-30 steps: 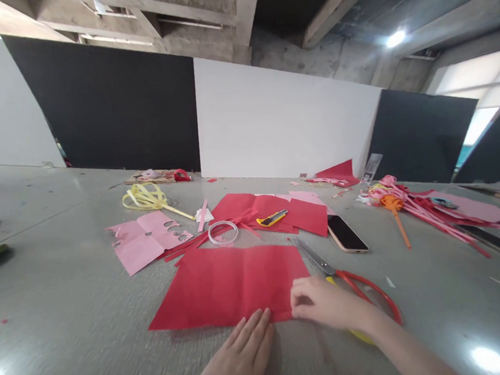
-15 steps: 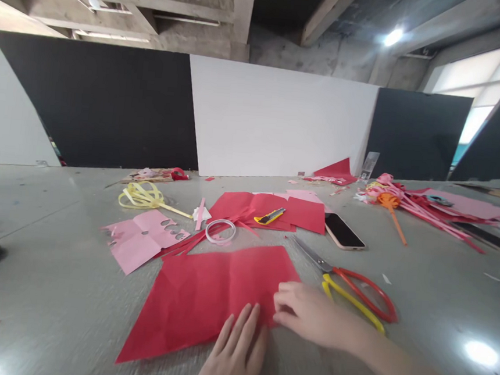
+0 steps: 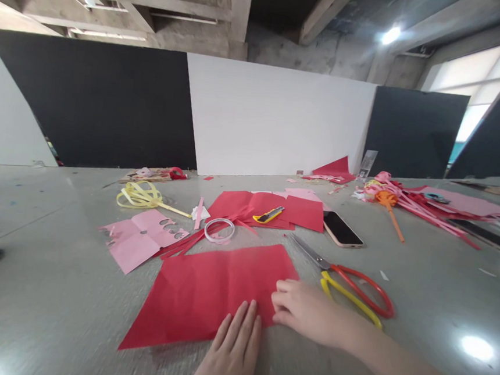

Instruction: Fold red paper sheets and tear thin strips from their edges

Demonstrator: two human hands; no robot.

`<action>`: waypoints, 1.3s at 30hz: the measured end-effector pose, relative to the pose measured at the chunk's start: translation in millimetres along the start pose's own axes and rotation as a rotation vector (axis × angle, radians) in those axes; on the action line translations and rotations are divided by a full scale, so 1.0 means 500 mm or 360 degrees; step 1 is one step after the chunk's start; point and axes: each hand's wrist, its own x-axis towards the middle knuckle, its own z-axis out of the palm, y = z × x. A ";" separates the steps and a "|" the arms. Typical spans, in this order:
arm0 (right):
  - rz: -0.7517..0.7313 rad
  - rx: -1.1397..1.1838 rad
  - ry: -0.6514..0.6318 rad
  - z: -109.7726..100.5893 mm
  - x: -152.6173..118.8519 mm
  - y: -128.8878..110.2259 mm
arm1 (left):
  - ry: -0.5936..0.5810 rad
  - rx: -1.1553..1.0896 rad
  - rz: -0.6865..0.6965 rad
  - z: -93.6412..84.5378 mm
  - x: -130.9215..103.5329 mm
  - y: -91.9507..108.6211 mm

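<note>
A creased sheet of red paper [image 3: 205, 294] lies on the grey table in front of me. My left hand [image 3: 233, 349] rests on its near edge, fingers stretched out and lying flat. At the paper's right side, my right hand [image 3: 294, 308] has its fingers curled and pressed together at the edge; whatever sits between them is hidden. Just right of that hand lie large scissors [image 3: 324, 266] with one red and one yellow handle, blades slightly apart.
Beyond the paper lie a tape roll [image 3: 219, 230], red strips, a yellow utility knife [image 3: 268, 215] on red paper and a phone [image 3: 342, 229]. To the left are a cut pink sheet [image 3: 143, 239] and looped yellow strips [image 3: 142, 194]. Board panels [image 3: 277, 120] stand behind.
The red sheet's near-left edge has come up slightly in view and lies a bit flatter. Both hands keep nearly the same places; the whole view has shifted a little.
</note>
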 end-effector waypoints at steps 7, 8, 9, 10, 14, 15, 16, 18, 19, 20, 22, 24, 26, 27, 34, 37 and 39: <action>-0.0038 -0.0113 -0.0016 0.009 0.000 0.003 | -0.0077 -0.0136 -0.0037 -0.001 0.000 0.002; -0.0044 -0.0106 -0.0026 0.009 -0.001 0.004 | -0.0096 -0.0162 -0.0047 -0.004 0.002 0.003; -0.0049 -0.0100 -0.0034 0.009 -0.001 0.005 | -0.0122 -0.0187 -0.0060 -0.009 0.004 0.005; -0.0054 -0.0100 -0.0034 0.010 -0.001 0.006 | -0.0151 -0.0209 -0.0075 -0.013 0.006 0.006; -0.0080 -0.0121 0.0073 0.023 -0.007 0.010 | -0.0301 -0.0279 -0.0103 -0.036 0.015 0.005; -0.0084 -0.0116 0.0112 0.027 -0.009 0.010 | -0.0325 -0.0298 -0.0080 -0.043 0.017 0.003; -0.0083 -0.0103 0.0148 0.030 -0.011 0.010 | -0.0331 -0.0322 -0.0041 -0.049 0.020 0.001; -0.0061 -0.0054 0.0203 0.035 -0.016 0.008 | -0.0309 -0.0379 0.0075 -0.062 0.025 -0.004; -0.0047 -0.0019 0.0220 0.035 -0.019 0.008 | -0.0291 -0.0404 0.0125 -0.068 0.027 -0.007; -0.0036 0.0023 0.0226 0.034 -0.021 0.007 | -0.0280 -0.0422 0.0153 -0.072 0.029 -0.008; -0.0016 0.0116 0.0204 0.026 -0.025 0.010 | -0.0295 -0.0432 0.0154 -0.076 0.032 -0.010; 0.0013 0.0197 0.0147 0.015 -0.030 0.017 | -0.0336 -0.0418 0.0125 -0.078 0.033 -0.010; 0.0042 0.0272 0.0097 0.004 -0.036 0.027 | -0.0377 -0.0409 0.0127 -0.078 0.033 -0.009; 0.0055 0.0310 0.0081 0.000 -0.038 0.033 | -0.0395 -0.0411 0.0136 -0.079 0.033 -0.008; 0.0131 0.0400 0.0008 -0.009 -0.040 0.048 | -0.0502 -0.0376 0.0122 -0.090 0.036 -0.006; 0.0126 0.0352 0.0017 -0.007 -0.039 0.044 | -0.0520 -0.0368 0.0129 -0.090 0.037 -0.006; 0.0120 0.0315 0.0031 -0.005 -0.040 0.044 | -0.0525 -0.0371 0.0135 -0.089 0.036 -0.006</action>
